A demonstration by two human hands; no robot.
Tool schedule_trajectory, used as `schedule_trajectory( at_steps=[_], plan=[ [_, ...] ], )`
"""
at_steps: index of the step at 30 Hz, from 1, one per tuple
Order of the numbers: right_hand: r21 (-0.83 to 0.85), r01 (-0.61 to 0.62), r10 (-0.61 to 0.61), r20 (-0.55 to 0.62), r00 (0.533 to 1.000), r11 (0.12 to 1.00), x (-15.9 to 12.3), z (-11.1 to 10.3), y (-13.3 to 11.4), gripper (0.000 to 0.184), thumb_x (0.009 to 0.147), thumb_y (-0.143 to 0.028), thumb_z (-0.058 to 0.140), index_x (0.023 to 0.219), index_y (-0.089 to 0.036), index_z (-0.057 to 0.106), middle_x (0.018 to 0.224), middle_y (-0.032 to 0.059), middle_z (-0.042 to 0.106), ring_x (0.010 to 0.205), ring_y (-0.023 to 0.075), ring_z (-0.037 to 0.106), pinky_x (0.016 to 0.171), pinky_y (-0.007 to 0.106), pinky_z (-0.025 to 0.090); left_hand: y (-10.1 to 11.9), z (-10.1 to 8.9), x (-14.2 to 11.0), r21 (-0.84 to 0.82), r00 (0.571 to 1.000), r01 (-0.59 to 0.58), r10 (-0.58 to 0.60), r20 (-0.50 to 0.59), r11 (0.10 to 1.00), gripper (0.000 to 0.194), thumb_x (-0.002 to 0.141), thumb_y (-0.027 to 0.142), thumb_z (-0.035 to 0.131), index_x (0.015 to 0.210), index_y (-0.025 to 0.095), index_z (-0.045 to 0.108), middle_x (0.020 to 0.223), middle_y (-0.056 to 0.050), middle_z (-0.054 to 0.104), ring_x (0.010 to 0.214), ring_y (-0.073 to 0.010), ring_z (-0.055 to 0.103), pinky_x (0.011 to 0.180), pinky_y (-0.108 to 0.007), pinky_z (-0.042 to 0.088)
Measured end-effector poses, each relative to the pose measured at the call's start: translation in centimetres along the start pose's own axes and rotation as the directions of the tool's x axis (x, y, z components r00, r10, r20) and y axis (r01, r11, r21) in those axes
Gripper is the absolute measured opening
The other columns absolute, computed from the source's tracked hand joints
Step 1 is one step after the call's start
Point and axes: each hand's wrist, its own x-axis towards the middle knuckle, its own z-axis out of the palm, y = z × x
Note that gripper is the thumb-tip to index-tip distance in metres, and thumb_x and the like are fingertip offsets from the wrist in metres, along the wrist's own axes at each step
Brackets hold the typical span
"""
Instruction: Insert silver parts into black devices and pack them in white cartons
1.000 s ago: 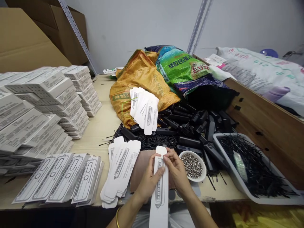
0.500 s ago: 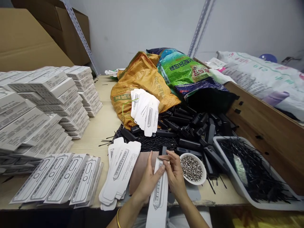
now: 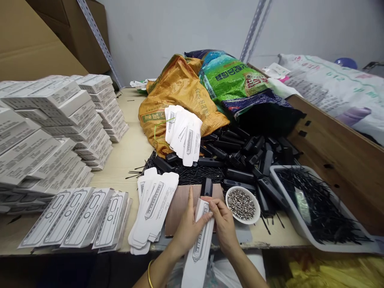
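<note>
Both my hands hold one long white printed card sleeve (image 3: 198, 248) over the table's front edge. My left hand (image 3: 188, 229) grips its left side with the thumb across the front and the index finger pointing up. My right hand (image 3: 221, 222) pinches the folded-down top end of the sleeve. A black plastic piece (image 3: 207, 186) lies just beyond the sleeve on a brown board (image 3: 179, 205). A fanned stack of flat white sleeves (image 3: 153, 209) lies to the left of my hands. A white bowl of small metal beads (image 3: 242, 205) sits to the right.
Stacks of grey-white boxes (image 3: 51, 128) fill the left side, with flat printed cards (image 3: 78, 219) in front. A heap of black plastic parts (image 3: 240, 156), orange and green sacks (image 3: 192, 92), another sleeve bundle (image 3: 184, 134) and a grey tray of black ties (image 3: 318, 208) lie beyond.
The sleeve's top flap, upright a second ago, is now folded down under my right fingers. The sleeve has tilted and come lower, uncovering the black piece behind it.
</note>
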Motion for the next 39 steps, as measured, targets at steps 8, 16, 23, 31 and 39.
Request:
schedule_trajectory(
  at_steps=[8,16,23,31,39],
  plan=[
    [-0.074,0.14,-0.155,-0.291,0.944,0.987,2.4,-0.7,-1.3,0.025,0.09,-0.047,0.051,0.091,-0.023,0.058,0.08,-0.0004,0.066,0.066,0.0158,0.062,0.06,0.027,0.051,1.0,-1.4,-0.9,0.193,0.799,-0.601,0.576,0.172,0.776,0.063,0.083,0.034,0.065,0.139,0.024,0.036,0.144,-0.016,0.043,0.136,-0.0302,0.038,0.111,-0.048,0.031],
    [-0.619,0.775,-0.179,0.755,0.631,0.123,4.9,-2.3,-1.5,0.046,0.083,-0.002,0.048,0.121,-0.026,0.06,0.136,0.0072,0.055,0.131,0.027,0.045,0.107,0.049,0.037,2.6,-4.5,-0.3,0.514,0.866,-0.161,0.37,-0.336,0.843,0.055,0.077,0.046,0.065,0.118,0.016,0.044,0.1,-0.01,0.063,0.091,-0.0247,0.063,0.079,-0.039,0.053],
    [-0.703,0.639,-0.342,0.545,0.766,0.312,7.1,-6.1,-6.3,0.031,0.078,-0.025,0.069,0.106,-0.022,0.056,0.099,0.0072,0.067,0.089,0.0239,0.066,0.077,0.039,0.055,1.0,-2.9,0.2,0.658,0.965,-0.044,0.203,-0.167,0.751,0.066,0.075,0.032,0.06,0.135,0.016,0.039,0.128,-0.015,0.051,0.122,-0.0314,0.049,0.103,-0.048,0.04],
    [-0.612,0.315,-0.404,-0.008,0.915,0.726,3.3,-2.5,-7.6,0.042,0.074,-0.051,0.072,0.095,-0.023,0.049,0.073,-0.0025,0.058,0.062,0.0163,0.055,0.058,0.028,0.045,1.0,-0.8,0.5,0.685,0.922,-0.188,0.368,-0.125,0.704,0.064,0.072,0.02,0.059,0.134,0.021,0.042,0.115,-0.011,0.056,0.108,-0.0283,0.057,0.093,-0.045,0.049],
    [-0.829,0.397,-0.119,0.382,0.917,0.394,9.1,-3.2,-4.9,0.039,0.101,-0.034,0.024,0.083,-0.02,0.055,0.086,0.0048,0.065,0.082,0.0183,0.058,0.072,0.03,0.045,0.7,-1.6,0.6,0.641,0.763,-0.295,0.579,-0.288,0.708,0.064,0.074,0.019,0.064,0.132,0.019,0.039,0.125,-0.011,0.056,0.119,-0.026,0.054,0.101,-0.043,0.045]
  ],
)
